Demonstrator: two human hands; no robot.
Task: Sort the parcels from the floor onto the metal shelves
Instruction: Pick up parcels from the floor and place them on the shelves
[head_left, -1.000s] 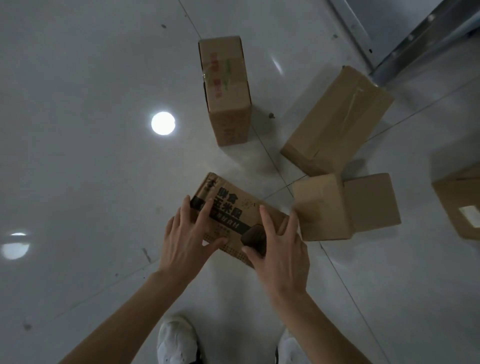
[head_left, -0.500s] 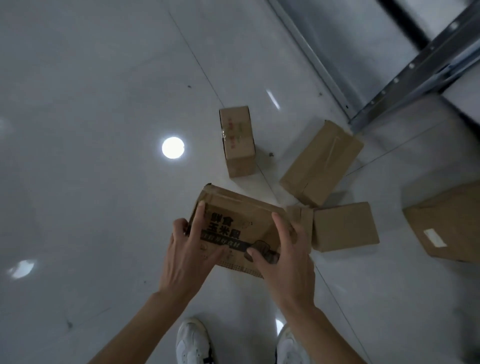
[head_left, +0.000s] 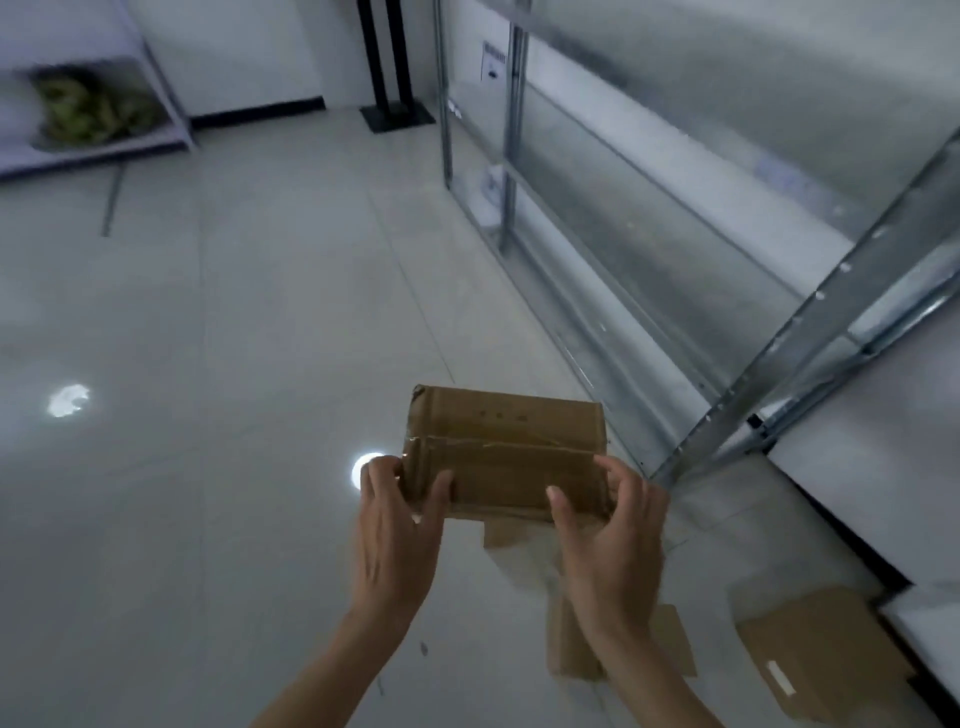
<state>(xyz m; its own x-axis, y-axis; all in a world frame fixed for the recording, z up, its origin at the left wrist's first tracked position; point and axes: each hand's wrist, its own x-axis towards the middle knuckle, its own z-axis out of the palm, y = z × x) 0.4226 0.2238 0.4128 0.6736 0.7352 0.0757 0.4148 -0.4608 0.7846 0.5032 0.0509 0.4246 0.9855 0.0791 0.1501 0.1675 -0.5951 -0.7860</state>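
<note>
Parcel is gripped at both ends by left hand and right hand, likely for carrying level toward the metal shelves.

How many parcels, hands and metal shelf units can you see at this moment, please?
Parcel held in the hands: 1
Parcels on the floor: at least 2, partly hidden
Hands: 2, left, right
Metal shelf units: 1
Total: at least 6
</note>
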